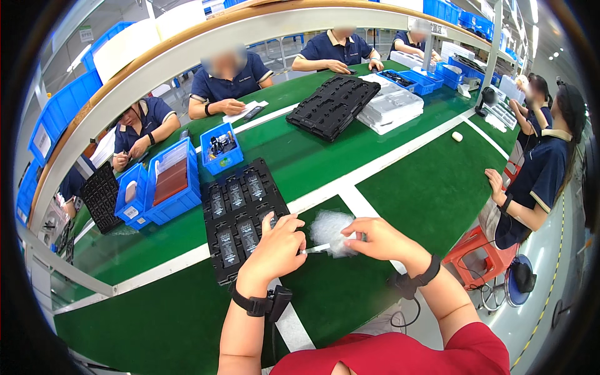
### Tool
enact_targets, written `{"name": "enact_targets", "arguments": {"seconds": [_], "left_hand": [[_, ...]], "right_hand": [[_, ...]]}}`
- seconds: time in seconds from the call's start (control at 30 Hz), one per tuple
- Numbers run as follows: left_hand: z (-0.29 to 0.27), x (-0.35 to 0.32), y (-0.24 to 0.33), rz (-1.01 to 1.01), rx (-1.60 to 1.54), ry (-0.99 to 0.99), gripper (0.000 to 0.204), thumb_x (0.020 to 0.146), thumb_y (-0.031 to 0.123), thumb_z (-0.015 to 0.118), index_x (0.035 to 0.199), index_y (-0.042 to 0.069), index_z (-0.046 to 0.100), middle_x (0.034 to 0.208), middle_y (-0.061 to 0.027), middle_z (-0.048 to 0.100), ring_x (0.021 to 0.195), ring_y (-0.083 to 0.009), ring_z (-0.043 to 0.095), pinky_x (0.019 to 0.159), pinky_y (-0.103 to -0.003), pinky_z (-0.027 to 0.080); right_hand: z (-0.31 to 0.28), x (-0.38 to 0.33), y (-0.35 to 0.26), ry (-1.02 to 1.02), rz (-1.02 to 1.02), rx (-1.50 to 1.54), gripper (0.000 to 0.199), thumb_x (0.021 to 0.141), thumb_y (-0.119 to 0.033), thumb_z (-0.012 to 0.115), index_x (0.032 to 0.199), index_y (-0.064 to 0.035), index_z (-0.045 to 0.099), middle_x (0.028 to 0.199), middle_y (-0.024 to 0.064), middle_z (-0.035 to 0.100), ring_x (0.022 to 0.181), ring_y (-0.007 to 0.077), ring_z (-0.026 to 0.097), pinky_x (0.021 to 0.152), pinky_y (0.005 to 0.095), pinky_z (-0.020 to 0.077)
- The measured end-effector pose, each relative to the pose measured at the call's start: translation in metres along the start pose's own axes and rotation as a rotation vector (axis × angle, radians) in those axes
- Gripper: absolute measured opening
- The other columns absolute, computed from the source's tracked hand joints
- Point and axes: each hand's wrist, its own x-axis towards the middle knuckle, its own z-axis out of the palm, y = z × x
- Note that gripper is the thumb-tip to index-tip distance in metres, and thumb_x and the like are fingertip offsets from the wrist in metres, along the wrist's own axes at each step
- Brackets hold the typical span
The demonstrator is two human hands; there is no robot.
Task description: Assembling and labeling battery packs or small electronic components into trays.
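The left hand (pixel 279 245) pinches a white strip (pixel 317 248), not yet set down; the right hand (pixel 375 239) seems to grip clear film (pixel 330 226). Left of the left fingers, black packs (pixel 248 236) already sit in their tray (pixel 223 220).

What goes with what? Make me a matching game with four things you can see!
Things:
1. Clear plastic film
2. Nearest black tray
3. Plastic stool
4. Long open bin

Clues:
A. orange-red, down on the floor
B. blue, with brown pieces inside
C. at the fingers of the right hand
D. with flat dark pieces in it, by the left hand

Right pairs: 1-C, 2-D, 3-A, 4-B
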Motion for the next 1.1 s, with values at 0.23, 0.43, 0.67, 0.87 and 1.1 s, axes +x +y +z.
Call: {"name": "enact_targets", "arguments": {"seconds": [0.23, 0.43, 0.67, 0.87, 1.1], "left_hand": [[-0.019, -0.007, 0.015, 0.080, 0.013, 0.069, 0.012, 0.068, 0.013, 0.069, 0.070, 0.007, 0.058, 0.112, -0.0122, 0.055, 0.119, -0.0279, 0.043, 0.104, -0.053, 0.020], [-0.017, -0.003, 0.018, 0.155, -0.019, 0.117, 0.014, 0.069, 0.013, 0.069, 0.073, 0.007, 0.057, 0.111, -0.0119, 0.056, 0.117, -0.0264, 0.044, 0.102, -0.052, 0.023], [0.000, 0.005, 0.013, 0.156, -0.031, 0.127, 0.024, 0.068, 0.014, 0.071, 0.084, 0.005, 0.056, 0.114, -0.0128, 0.053, 0.115, -0.0265, 0.046, 0.101, -0.051, 0.025], [0.030, 0.013, -0.003, -0.001, 0.023, 0.092, 0.041, 0.069, 0.012, 0.070, 0.103, 0.004, 0.048, 0.112, -0.0125, 0.052, 0.111, -0.0281, 0.048, 0.100, -0.050, 0.027], [0.033, 0.013, -0.006, -0.036, -0.018, 0.055, 0.043, 0.070, 0.011, 0.067, 0.107, 0.003, 0.046, 0.105, -0.0140, 0.054, 0.108, -0.0296, 0.050, 0.100, -0.050, 0.028]], "right_hand": [[0.017, -0.001, -0.019, -0.002, 0.070, 0.138, 0.034, 0.082, -0.020, 0.064, 0.109, -0.0007, 0.058, 0.087, 0.0113, 0.062, 0.072, 0.0173, 0.059, 0.064, 0.0288, 0.0488], [0.022, 0.005, -0.013, -0.125, 0.398, 0.981, 0.022, 0.087, -0.014, 0.058, 0.101, 0.0029, 0.058, 0.086, 0.0104, 0.064, 0.067, 0.0151, 0.061, 0.059, 0.0257, 0.0501], [0.019, 0.002, 0.009, 0.007, 0.360, 0.733, 0.012, 0.085, -0.009, 0.057, 0.086, 0.0025, 0.060, 0.068, 0.0081, 0.062, 0.055, 0.0119, 0.058, 0.050, 0.0224, 0.0477], [-0.023, 0.039, 0.065, 0.313, 0.402, 0.480, 0.010, 0.082, -0.005, 0.059, 0.077, 0.0045, 0.058, 0.064, 0.0096, 0.061, 0.050, 0.0125, 0.057, 0.044, 0.0243, 0.0474], [-0.011, 0.064, 0.082, 0.192, 0.452, 0.364, 0.010, 0.080, -0.003, 0.057, 0.075, 0.0052, 0.058, 0.063, 0.0103, 0.062, 0.051, 0.0130, 0.059, 0.046, 0.0256, 0.0494]]}}
